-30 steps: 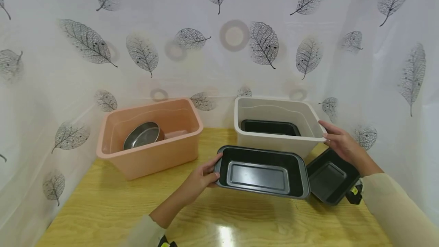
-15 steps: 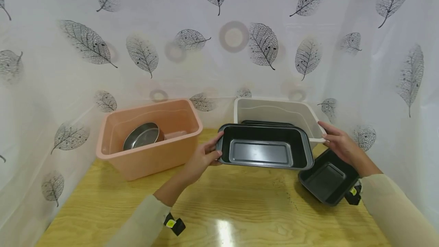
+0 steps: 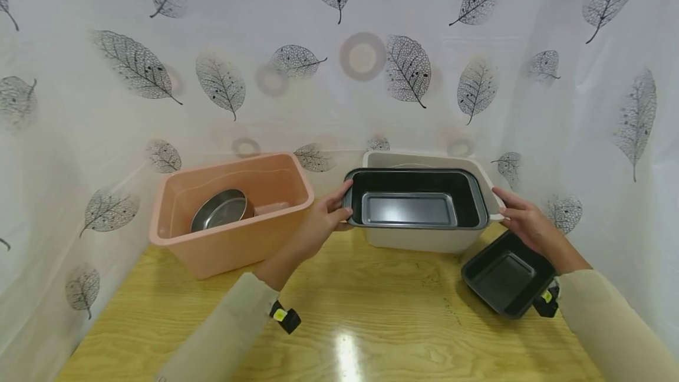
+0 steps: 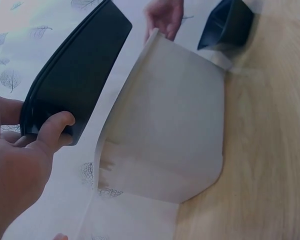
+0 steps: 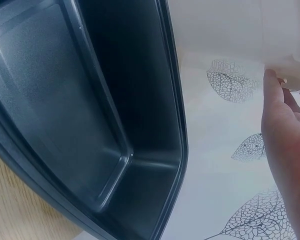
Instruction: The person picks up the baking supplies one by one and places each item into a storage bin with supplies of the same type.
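Tabletop [image 3: 392,311] nearest; 1 dark pan [image 3: 506,276] on it, at right. My left hand [image 3: 318,220] pinches end of black loaf pan [image 3: 409,210], above white bin [image 3: 424,240]. My right hand [image 3: 532,224] grips bin's right rim. Peach bin [image 3: 254,241] left, 1 round metal tin [image 3: 220,212] inside. Leaf-print sheet [image 3: 318,108] behind.

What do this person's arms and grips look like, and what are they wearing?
The left sleeve and right sleeve are plain, pale cream. The left grip and right grip are gloveless human hands. A small black device with a yellow patch shows near the left cuff; a similar one near the right. No cables show.
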Available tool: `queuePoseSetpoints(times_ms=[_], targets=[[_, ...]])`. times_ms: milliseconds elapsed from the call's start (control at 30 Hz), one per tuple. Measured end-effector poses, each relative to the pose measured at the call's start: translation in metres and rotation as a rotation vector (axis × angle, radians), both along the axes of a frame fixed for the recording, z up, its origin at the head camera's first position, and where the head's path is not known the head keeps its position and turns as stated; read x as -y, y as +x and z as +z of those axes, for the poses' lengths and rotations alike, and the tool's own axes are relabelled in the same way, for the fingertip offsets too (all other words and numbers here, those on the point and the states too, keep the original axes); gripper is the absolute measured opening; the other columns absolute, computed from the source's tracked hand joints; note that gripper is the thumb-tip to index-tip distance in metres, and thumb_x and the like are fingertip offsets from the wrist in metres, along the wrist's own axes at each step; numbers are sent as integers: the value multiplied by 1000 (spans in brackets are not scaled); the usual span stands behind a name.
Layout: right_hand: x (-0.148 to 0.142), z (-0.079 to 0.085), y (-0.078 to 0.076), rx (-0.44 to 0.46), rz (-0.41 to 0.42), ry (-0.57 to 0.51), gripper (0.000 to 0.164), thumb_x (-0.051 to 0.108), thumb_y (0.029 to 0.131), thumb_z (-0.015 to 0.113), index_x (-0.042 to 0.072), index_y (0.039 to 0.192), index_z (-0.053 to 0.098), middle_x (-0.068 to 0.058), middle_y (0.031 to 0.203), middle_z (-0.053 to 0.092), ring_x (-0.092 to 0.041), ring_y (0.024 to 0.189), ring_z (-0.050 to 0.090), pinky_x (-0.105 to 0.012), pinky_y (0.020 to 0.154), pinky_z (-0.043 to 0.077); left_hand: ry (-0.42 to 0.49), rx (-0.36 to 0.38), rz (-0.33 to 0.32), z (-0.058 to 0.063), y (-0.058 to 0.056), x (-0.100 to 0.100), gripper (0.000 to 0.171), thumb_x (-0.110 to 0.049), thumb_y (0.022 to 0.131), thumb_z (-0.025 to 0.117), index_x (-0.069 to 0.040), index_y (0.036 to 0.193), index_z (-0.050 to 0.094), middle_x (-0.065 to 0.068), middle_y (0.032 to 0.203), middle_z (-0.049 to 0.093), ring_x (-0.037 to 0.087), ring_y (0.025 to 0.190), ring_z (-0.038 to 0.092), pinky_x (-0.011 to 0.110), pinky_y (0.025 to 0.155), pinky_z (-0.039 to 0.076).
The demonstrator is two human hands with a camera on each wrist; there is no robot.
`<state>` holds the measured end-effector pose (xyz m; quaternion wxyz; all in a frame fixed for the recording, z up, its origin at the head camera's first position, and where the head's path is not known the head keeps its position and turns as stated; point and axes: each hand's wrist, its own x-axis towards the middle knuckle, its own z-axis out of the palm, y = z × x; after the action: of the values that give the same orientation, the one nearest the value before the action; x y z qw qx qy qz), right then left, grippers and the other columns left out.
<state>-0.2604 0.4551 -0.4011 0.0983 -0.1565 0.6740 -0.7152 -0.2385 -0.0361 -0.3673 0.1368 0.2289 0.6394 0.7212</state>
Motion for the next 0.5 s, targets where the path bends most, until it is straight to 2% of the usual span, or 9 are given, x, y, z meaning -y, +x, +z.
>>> queuePoseSetpoints(times_ms=[233,367,500], targets=[[-1,1,0,5,1,19,65,0,107,35,-2,158,-6,-15,167,-15,10,123,52,-14,99,50,-1,22,26,8,-19,-16,66,-3,103,48,-21,162,23,15,161,35,33,134,53,41,97,57],[0,1,0,16,-6,31,66,0,107,36,-2,158,-6,-17,166,-19,11,121,52,-13,97,50,-3,25,38,9,-30,-23,67,-1,102,47,-20,162,22,16,161,36,34,134,54,39,96,57],[1,4,1,24,-19,66,67,1,107,37,0,159,-4,-19,165,-20,12,119,51,-12,96,50,0,19,48,10,-38,-30,68,0,102,47,-17,162,21,19,160,35,37,135,52,45,100,54]])
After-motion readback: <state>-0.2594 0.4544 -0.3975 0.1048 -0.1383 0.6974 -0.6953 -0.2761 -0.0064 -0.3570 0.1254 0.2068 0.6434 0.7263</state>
